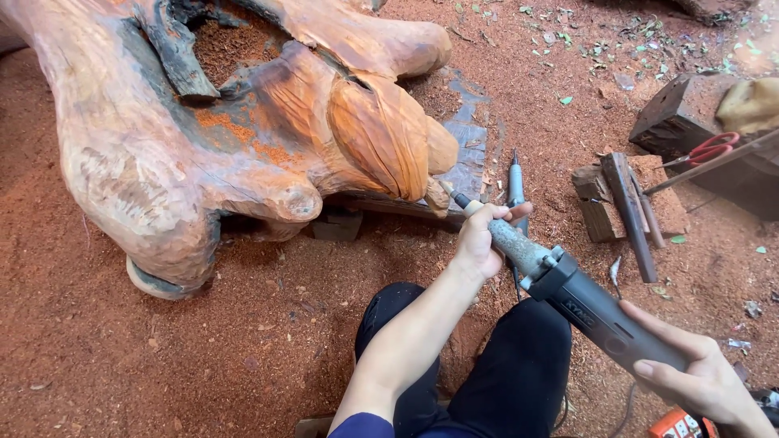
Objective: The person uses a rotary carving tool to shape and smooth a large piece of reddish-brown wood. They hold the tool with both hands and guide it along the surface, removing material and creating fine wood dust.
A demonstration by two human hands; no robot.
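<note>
I hold the grinder point(568, 292) with both hands so it stays steady. Its tip touches the low edge of the big root point(243, 138). My left hand point(480, 242) is wrapped tight round the thin neck, close to the root, to steer. My right hand point(702, 377) is curled round the fat back end, far from the root, to carry the weight. A spare tool point(515, 191) lies just beside the root. Red scissors point(706, 152) sit well apart from it.
</note>
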